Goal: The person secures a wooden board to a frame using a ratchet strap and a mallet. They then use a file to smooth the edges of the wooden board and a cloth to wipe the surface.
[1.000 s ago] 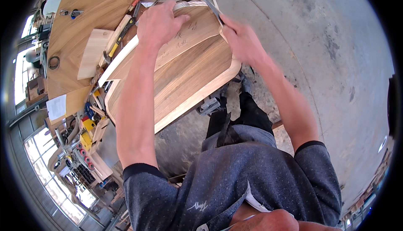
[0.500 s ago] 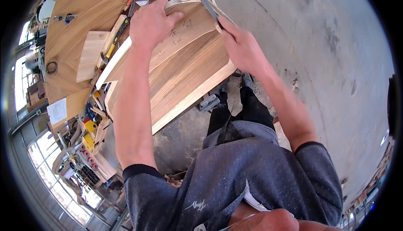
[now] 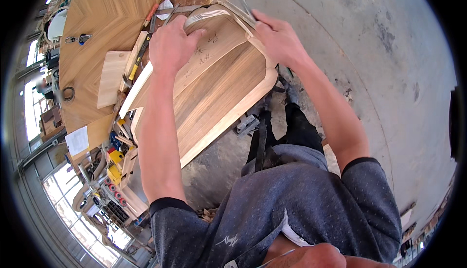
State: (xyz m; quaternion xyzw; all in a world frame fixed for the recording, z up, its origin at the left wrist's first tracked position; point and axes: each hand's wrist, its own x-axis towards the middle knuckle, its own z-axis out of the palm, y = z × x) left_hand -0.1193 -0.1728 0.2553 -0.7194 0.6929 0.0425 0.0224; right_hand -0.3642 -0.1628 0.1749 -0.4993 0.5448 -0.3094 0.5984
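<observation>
A curved wooden panel [image 3: 224, 88] with pale edging and pencil marks lies before me at the workbench. My left hand [image 3: 170, 44] is closed over its far left edge, thumb resting on the face beside a white curved edge strip [image 3: 209, 16]. At the panel's far right corner my right hand [image 3: 278, 39] grips a long, narrow, flat metal file [image 3: 244, 1]. The file points away from me, seen nearly edge-on, beyond the panel's right edge. My fingers hide its near end, and I cannot tell whether it touches the wood.
Left of the panel, a hammer [image 3: 139, 57] with a yellow and black handle lies beside a pale board [image 3: 112, 78] on a herringbone-veneered tabletop [image 3: 92, 15]. A red-handled tool [image 3: 151, 14] lies farther off. Grey concrete floor [image 3: 350, 34] stretches to the right.
My right hand and the file have moved farther away along the panel's right edge, and the blade has turned to look narrower. My left hand keeps its hold. The view has shifted slightly.
</observation>
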